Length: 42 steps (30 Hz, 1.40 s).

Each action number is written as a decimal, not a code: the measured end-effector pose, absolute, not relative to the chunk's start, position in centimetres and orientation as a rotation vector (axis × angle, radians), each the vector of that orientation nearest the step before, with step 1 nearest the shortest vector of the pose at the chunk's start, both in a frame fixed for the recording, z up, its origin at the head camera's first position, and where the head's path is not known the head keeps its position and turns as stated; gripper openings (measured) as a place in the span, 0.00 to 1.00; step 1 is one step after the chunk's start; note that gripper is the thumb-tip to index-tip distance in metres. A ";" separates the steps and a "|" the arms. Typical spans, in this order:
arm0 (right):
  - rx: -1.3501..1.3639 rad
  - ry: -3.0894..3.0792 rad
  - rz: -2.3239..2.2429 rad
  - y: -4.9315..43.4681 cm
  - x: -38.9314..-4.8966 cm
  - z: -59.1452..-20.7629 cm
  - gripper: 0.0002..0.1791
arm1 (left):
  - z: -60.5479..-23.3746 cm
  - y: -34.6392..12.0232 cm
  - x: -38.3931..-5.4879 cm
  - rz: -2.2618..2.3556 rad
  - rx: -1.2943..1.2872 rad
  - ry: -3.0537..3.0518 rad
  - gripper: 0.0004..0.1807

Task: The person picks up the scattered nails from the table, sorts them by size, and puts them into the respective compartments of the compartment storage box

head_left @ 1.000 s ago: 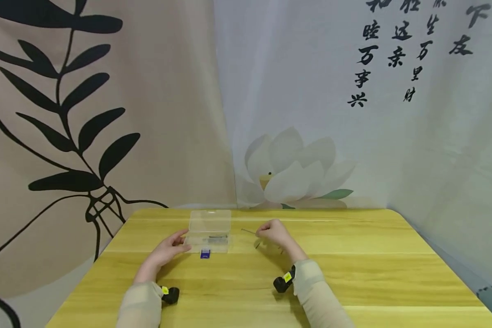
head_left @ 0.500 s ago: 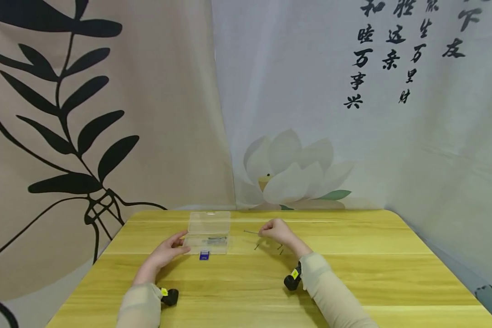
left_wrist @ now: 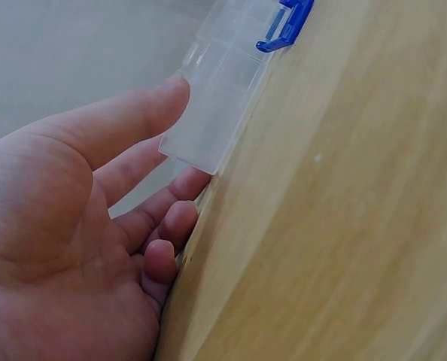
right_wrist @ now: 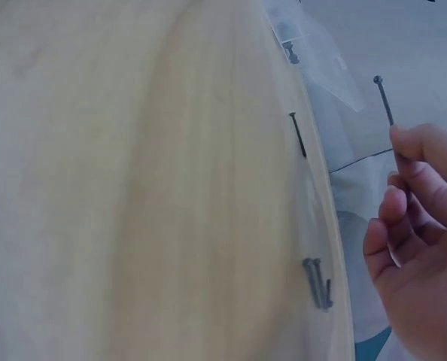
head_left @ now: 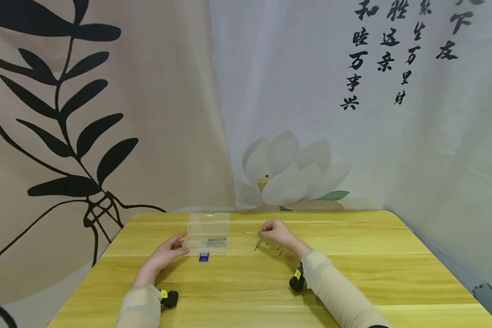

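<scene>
A clear plastic box (head_left: 192, 248) with a blue latch (head_left: 203, 257) lies open on the table, its lid tipped up at the back. Several screws (head_left: 216, 239) are inside it. My left hand (head_left: 164, 255) holds the box's left end, thumb at the front and fingers round the side; the left wrist view shows the thumb over the clear wall (left_wrist: 220, 90). To the right of the box, my right hand (head_left: 278, 231) pinches a long screw (right_wrist: 384, 101) between thumb and fingers, head end pointing left toward the box. Its other end is hidden in the grip.
Below the right hand, one dark screw (right_wrist: 298, 135) lies on the wooden table (head_left: 238, 291), with a small group of screws (right_wrist: 316, 284) farther right. A printed cloth (head_left: 176, 114) hangs behind the table's far edge. Each wrist carries a small black camera (head_left: 170, 299).
The right hand stays about where it was with the screw, while its forearm and wrist shift a little to the right. The left hand keeps its hold on the box.
</scene>
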State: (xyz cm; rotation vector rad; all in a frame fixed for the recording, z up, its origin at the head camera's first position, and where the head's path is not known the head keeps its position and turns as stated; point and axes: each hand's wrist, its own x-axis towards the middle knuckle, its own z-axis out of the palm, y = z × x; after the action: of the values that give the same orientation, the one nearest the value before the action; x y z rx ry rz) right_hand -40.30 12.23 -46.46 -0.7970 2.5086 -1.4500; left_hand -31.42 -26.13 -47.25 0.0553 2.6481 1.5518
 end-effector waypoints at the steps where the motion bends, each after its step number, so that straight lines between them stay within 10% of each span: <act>1: -0.802 2.508 -1.452 12.2 -40.3 -46.4 0.06 | -47.3 -26.2 -31.4 1.552 0.060 2.648 0.38; 42: -0.955 2.591 -1.418 7.8 -41.4 -44.2 0.04 | -47.3 -26.0 -31.3 1.554 0.078 2.676 0.38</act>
State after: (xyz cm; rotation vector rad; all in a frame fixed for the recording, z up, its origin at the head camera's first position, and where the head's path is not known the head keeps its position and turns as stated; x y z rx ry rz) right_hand -41.40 7.84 -44.20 -0.9554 2.5913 -1.4181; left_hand -31.33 -26.04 -47.33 0.0782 2.6759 1.5542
